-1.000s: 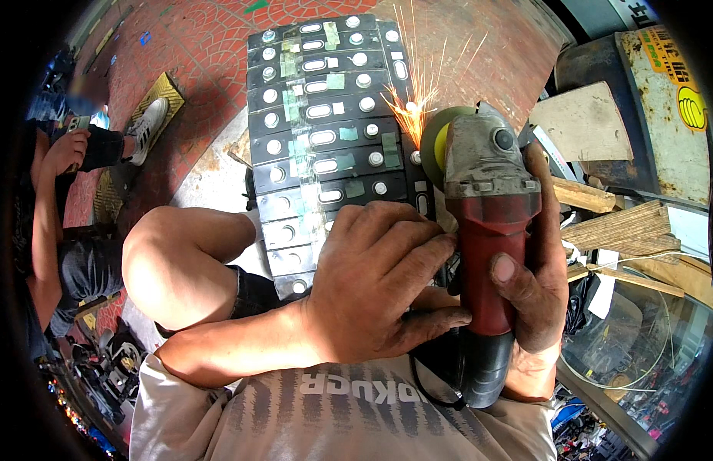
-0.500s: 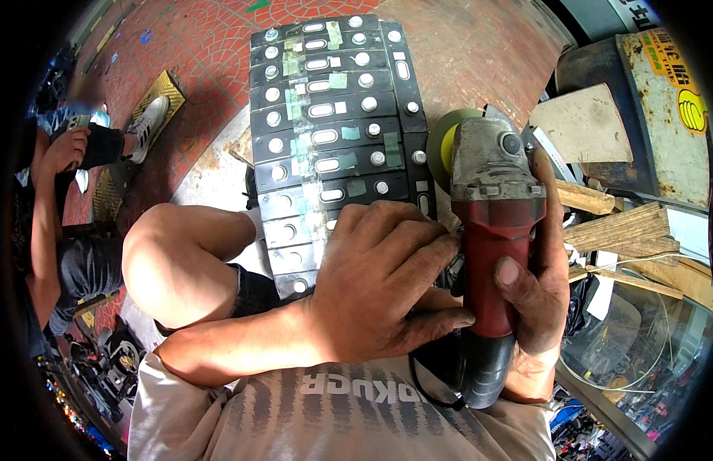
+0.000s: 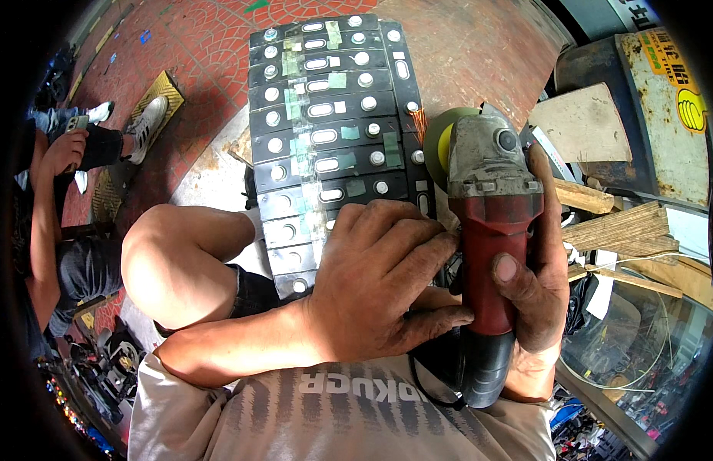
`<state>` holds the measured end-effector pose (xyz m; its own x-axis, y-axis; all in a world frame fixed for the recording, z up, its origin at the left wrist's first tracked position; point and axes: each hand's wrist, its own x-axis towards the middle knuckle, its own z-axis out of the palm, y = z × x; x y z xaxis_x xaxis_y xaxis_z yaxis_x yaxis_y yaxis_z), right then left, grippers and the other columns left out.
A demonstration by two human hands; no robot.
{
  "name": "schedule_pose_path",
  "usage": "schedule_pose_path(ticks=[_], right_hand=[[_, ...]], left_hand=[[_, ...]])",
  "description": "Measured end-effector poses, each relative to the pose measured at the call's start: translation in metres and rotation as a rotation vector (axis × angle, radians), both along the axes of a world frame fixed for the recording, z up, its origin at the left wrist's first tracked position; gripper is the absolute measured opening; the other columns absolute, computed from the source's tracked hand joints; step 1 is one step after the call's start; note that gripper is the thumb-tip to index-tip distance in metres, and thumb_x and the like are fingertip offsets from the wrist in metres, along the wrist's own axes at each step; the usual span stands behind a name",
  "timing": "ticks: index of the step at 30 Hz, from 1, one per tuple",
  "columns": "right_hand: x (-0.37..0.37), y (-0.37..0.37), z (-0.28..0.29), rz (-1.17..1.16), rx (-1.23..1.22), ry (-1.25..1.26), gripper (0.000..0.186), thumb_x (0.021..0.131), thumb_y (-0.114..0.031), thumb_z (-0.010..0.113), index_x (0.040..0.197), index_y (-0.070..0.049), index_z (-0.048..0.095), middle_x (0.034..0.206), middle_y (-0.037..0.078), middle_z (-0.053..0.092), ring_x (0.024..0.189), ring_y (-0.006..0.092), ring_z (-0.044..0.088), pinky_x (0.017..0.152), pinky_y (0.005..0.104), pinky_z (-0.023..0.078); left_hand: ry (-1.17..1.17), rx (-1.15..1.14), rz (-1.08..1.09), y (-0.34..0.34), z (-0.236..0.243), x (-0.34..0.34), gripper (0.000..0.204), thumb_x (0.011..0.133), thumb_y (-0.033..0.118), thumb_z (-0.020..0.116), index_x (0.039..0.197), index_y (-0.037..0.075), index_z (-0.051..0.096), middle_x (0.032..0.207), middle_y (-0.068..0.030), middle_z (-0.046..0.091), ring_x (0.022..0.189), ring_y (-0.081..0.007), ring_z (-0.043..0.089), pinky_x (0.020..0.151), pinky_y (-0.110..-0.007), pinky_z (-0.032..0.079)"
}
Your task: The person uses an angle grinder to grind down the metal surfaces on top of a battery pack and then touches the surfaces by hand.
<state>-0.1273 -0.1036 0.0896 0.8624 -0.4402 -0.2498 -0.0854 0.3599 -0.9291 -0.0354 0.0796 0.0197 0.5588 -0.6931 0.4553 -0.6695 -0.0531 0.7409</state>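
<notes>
In my right hand [image 3: 537,300] is a red and grey angle grinder [image 3: 491,253], gripped round its body with the thumb on top. Its greenish-yellow disc [image 3: 444,146] meets the right edge of a black battery pack [image 3: 326,150], where orange sparks [image 3: 419,123] fly up beside a silver bolt. Long cells with silver bolts, green tape and oval windows make up the pack. My left hand [image 3: 379,284] lies over the pack's near right part, fingers stretched toward the grinder. Its thumb tip touches the grinder's lower body; what lies under the palm is hidden.
Another person [image 3: 64,154] sits at the left, a phone in hand. Wood planks [image 3: 618,230], a pale board [image 3: 583,127] and a rusty metal box [image 3: 671,115] stand at the right. My bent knee [image 3: 172,261] is left of the pack. Clutter fills the lower left.
The grinder has shifted slightly left, bringing its disc against the pack's edge. Orange sparks have appeared there. My left hand has barely moved.
</notes>
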Motion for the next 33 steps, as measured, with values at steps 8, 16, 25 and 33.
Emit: schedule_pose_path(ticks=[8, 16, 25, 33], right_hand=[[0.0012, 0.0015, 0.0022, 0.004, 0.02, 0.019, 0.127, 0.094, -0.018, 0.098, 0.195, -0.007, 0.02, 0.163, 0.025, 0.071, 0.143, 0.0331, 0.076, 0.12, 0.0422, 0.061], [-0.0025, 0.001, -0.0033, -0.009, -0.022, -0.035, 0.127, 0.094, -0.016, 0.095, 0.194, -0.003, 0.018, 0.175, 0.025, 0.06, 0.153, 0.0355, 0.069, 0.128, 0.0452, 0.056], [-0.0043, 0.0, -0.001, 0.003, 0.011, -0.026, 0.127, 0.095, -0.018, 0.097, 0.195, -0.005, 0.018, 0.173, 0.024, 0.063, 0.151, 0.0345, 0.071, 0.125, 0.0442, 0.057], [-0.0017, 0.0023, -0.0015, -0.005, 0.008, -0.022, 0.129, 0.095, -0.02, 0.101, 0.195, -0.006, 0.02, 0.17, 0.024, 0.066, 0.147, 0.0338, 0.073, 0.123, 0.0436, 0.059]], left_hand=[[0.011, 0.012, 0.001, 0.0021, -0.0004, 0.0012, 0.083, 0.087, 0.059, 0.101, 0.139, -0.002, 0.079, 0.131, -0.0192, 0.08, 0.121, -0.0431, 0.073, 0.103, -0.055, 0.055], [0.015, 0.007, -0.019, 0.0008, 0.0004, 0.0004, 0.084, 0.086, 0.059, 0.101, 0.141, -0.001, 0.079, 0.131, -0.0192, 0.08, 0.121, -0.0436, 0.074, 0.099, -0.056, 0.055], [0.006, 0.001, -0.005, 0.0005, 0.0001, -0.0009, 0.083, 0.087, 0.058, 0.101, 0.141, -0.001, 0.079, 0.131, -0.019, 0.08, 0.12, -0.0422, 0.074, 0.098, -0.054, 0.055], [0.015, -0.01, -0.003, 0.0003, -0.0016, -0.0008, 0.083, 0.088, 0.058, 0.101, 0.14, -0.001, 0.079, 0.131, -0.0187, 0.081, 0.12, -0.0421, 0.074, 0.099, -0.054, 0.055]])
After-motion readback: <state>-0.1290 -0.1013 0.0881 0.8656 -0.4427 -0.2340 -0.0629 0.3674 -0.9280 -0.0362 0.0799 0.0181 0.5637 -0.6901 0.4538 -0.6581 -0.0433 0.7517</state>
